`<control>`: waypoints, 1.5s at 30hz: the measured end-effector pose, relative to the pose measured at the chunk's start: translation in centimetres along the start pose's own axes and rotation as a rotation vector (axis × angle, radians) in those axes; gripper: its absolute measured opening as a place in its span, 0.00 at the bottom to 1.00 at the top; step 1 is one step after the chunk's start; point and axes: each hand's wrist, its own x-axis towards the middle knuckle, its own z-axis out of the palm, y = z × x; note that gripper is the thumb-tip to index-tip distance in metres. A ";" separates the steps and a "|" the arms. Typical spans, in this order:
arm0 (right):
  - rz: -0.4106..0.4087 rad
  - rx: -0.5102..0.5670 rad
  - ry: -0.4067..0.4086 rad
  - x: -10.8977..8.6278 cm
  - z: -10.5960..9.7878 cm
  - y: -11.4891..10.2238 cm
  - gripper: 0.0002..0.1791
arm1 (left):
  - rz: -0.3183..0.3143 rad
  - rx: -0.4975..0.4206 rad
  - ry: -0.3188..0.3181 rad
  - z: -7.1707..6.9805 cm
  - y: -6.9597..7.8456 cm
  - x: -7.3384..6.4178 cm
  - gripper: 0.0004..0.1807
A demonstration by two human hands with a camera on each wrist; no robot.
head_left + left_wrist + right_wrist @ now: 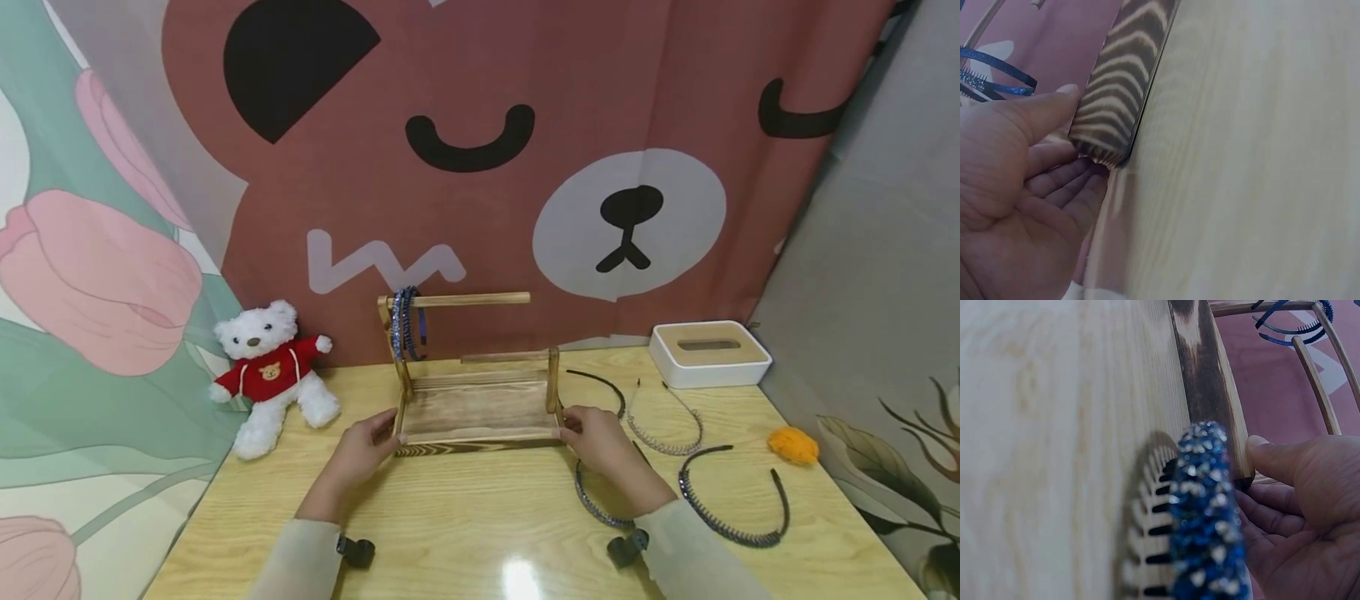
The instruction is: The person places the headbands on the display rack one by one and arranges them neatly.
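Note:
A wooden rack (480,414) with a tray base and two raised bars stands on the table. My left hand (362,452) grips its left end, thumb on the rim and fingers against the side; the left wrist view shows this hand (1029,181) at the striped wooden corner (1110,106). At the opposite end my right hand (606,446) holds the rack's corner between thumb and fingers. Blue glittery headbands (405,325) hang at the left of the upper bar. Partly under my right forearm lies a blue beaded headband (600,511), large in the right wrist view.
Right of the rack lie more headbands: a thin dark one (611,385), a pale toothed one (667,448) and a dark toothed one (738,536). A white tissue box (708,371), an orange lump (792,447) and a plush bear (272,371) in red also sit on the table.

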 end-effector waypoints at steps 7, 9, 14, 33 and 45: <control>-0.006 0.007 0.000 0.1 -0.3 -0.3 0.24 | 0.011 -0.037 -0.014 0.1 0.0 0.3 0.39; -0.001 0.007 0.002 0.1 -0.4 -0.3 0.24 | 0.012 -0.037 -0.016 0.0 0.0 0.4 0.39; 0.005 0.000 0.011 0.2 -0.5 -0.3 0.23 | 0.027 -0.061 -0.017 0.1 0.0 0.6 0.39; -0.004 0.003 0.020 0.2 -0.8 -0.3 0.23 | 0.019 -0.030 0.005 0.3 0.4 1.0 0.39; 0.014 -0.001 -0.004 -0.1 0.2 -0.1 0.19 | -0.001 0.015 0.023 1.2 -1.0 -0.2 0.38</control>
